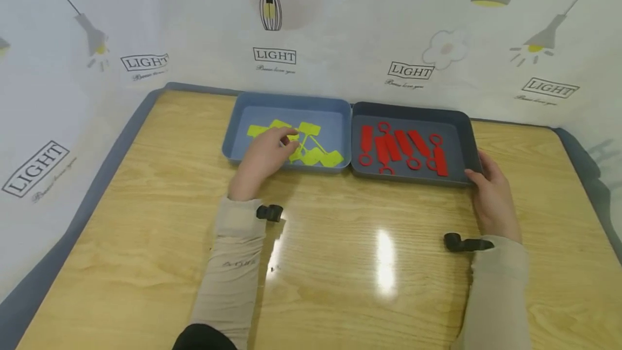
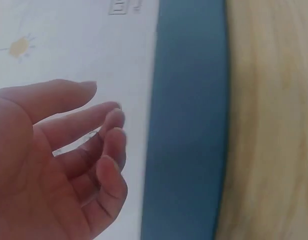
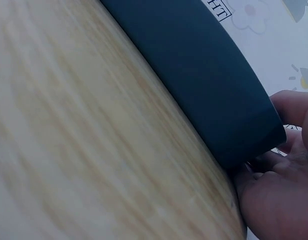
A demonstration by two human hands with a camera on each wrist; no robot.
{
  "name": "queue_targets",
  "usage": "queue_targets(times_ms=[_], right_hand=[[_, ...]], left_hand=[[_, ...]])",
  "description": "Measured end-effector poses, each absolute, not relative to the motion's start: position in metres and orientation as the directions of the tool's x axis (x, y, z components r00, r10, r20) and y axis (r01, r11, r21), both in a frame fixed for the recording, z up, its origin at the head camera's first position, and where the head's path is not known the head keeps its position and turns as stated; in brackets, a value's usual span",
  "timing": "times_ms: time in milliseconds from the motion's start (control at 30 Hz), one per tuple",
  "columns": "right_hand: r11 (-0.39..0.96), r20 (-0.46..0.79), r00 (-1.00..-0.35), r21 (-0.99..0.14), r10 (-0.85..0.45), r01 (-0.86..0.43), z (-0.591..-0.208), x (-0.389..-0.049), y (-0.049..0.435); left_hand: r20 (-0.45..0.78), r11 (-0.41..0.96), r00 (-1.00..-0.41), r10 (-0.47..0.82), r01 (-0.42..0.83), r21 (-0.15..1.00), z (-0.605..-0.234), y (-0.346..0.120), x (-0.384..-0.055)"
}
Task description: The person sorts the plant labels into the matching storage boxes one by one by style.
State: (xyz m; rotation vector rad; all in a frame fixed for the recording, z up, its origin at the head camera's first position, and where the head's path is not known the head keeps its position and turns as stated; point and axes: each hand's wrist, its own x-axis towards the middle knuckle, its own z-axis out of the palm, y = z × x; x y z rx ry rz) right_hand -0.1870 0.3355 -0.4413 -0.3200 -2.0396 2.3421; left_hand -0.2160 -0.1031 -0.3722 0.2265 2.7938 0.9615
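My left hand [image 1: 266, 156] is over the near side of a blue tray [image 1: 296, 102], above several flat yellow pieces [image 1: 309, 128], some with thin stems. In the left wrist view the fingers [image 2: 111, 175] bend loosely and hold nothing. The tray's outer wall [image 2: 186, 120] runs beside them. My right hand [image 1: 495, 199] grips the near right corner of a dark grey tray [image 1: 457, 145], thumb at the rim. Its other fingers curl around the outside of the corner [image 3: 259, 135], partly hidden. Several flat red pieces [image 1: 389, 147] with ring ends lie in this tray.
Both trays stand side by side, almost touching, near the back edge of the wooden table [image 1: 340, 263]. A white cloth [image 1: 330, 26] printed with lamps rises behind and at the sides. Small black wrist cameras [image 1: 468, 243] stick out from the sleeves.
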Motion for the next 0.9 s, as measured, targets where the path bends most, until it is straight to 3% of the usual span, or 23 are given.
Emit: queue_targets(times_ms=[667, 900], right_hand=[[-0.183, -0.166, -0.975, -0.973, 0.145, 0.139, -0.441, -0.187, 0.335], [-0.154, -0.158, -0.976, -0.979, 0.150, 0.135, -0.440, -0.187, 0.334]], left_hand=[[-0.128, 0.762, -0.956, 0.262, 0.124, 0.635, -0.341, -0.145, -0.153], [-0.211, 0.799, -0.920, 0.330, 0.153, 0.581, -0.329, -0.149, -0.138]])
